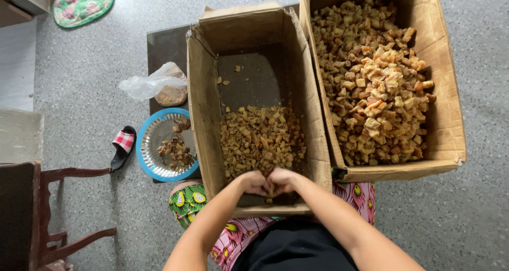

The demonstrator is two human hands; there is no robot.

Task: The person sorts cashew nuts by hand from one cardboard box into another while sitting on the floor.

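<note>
Head view, looking straight down: the left hand (pixel 254 183) and the right hand (pixel 282 181) are pressed together, knuckles touching, at the near end of the middle cardboard box (pixel 204 117). Both are curled inward over the near edge of a layer of small brown chopped pieces (pixel 262 138) lying on the box floor; the fingers are turned under and hidden, so whether either hand is clenched on pieces or merely resting on them cannot be told. The pieces fill roughly the near half of this box; the far half shows bare dark floor with a few stray bits. Just beside it on the right, walls touching, stands a second cardboard box (pixel 445 117), heaped almost full with larger, paler brown chunks (pixel 376 85). To the left of the middle box, a round blue-rimmed metal sieve (pixel 146 157) holds a small clump of dark brown bits. Beyond the sieve lies a clear plastic bag (pixel 151 82) with some brownish contents. These rest on a dark low tabletop (pixel 164 45). On the grey speckled floor (pixel 85 80) to the left lies a sandal with a red-checked strap (pixel 124 143); a dark wooden chair (pixel 32 212) stands at the lower left, and a green floral mat (pixel 84 3) lies at the upper left. The person's patterned pink and green garment (pixel 238 234) shows below the forearms.
</note>
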